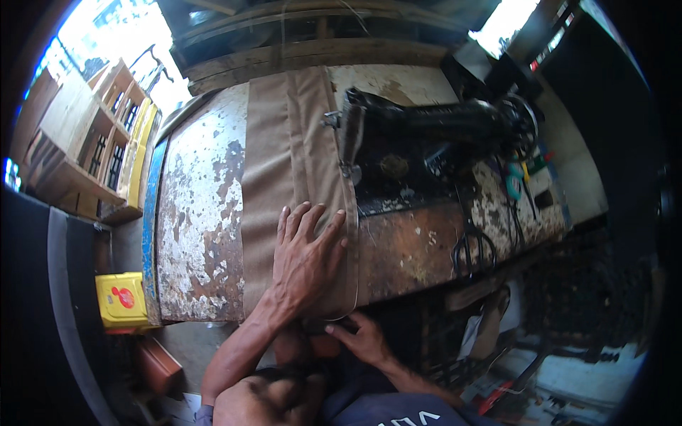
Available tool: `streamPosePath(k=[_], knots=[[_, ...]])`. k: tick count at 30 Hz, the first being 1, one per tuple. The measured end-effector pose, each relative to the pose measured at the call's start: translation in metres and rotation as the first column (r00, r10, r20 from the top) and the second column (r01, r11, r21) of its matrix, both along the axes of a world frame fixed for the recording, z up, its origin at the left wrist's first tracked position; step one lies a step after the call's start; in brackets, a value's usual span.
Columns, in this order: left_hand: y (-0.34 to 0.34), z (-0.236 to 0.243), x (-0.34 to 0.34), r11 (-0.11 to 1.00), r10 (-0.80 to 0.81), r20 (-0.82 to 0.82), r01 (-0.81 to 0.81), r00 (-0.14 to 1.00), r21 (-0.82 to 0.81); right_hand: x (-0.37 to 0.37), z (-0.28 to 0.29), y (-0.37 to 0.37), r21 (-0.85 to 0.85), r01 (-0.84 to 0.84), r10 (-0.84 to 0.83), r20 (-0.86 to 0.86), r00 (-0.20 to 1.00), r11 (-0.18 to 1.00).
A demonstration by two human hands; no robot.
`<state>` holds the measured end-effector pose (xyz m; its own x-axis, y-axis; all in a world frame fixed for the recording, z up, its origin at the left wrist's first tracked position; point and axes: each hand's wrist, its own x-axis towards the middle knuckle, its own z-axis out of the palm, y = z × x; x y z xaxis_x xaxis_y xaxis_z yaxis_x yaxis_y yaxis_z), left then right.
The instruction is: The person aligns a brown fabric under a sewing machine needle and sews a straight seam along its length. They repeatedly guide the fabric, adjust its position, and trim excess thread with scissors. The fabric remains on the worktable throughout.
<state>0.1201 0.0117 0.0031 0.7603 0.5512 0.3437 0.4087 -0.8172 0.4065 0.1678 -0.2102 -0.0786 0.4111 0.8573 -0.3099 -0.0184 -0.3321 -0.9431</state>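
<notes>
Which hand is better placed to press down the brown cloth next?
Probably the left hand: it lies palm-down on the brown cloth. The right hand is down by the near edge of the table.

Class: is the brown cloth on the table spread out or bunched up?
Spread out: the brown cloth lies as a long, mostly flat strip across the worn tabletop, under the left hand.

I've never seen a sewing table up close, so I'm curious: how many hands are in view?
2. The left hand lies on the brown cloth; the right hand is lower, by the cloth's near end. No others show.
</notes>
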Motion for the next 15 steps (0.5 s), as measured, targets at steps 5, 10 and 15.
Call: streamPosePath(k=[5, 10, 15], knots=[[-0.008, -0.008, -0.007, 0.998, -0.022, -0.015, 0.021, 1.0, -0.054, -0.02, 0.001, -0.009, 0.12, 0.089, -0.078, -0.09, 0.993, 0.989], [-0.005, -0.012, -0.009, 0.999, -0.043, -0.008, 0.043, 0.999, -0.024, -0.006, 0.098, -0.021, 0.173, 0.182, -0.044, -0.595, 0.803, 0.968], [-0.007, -0.012, -0.007, 0.998, -0.036, 0.0, 0.035, 0.999, -0.048, 0.012, 0.136, -0.06, 0.238, 0.049, 0.097, -0.564, 0.82, 0.97]])
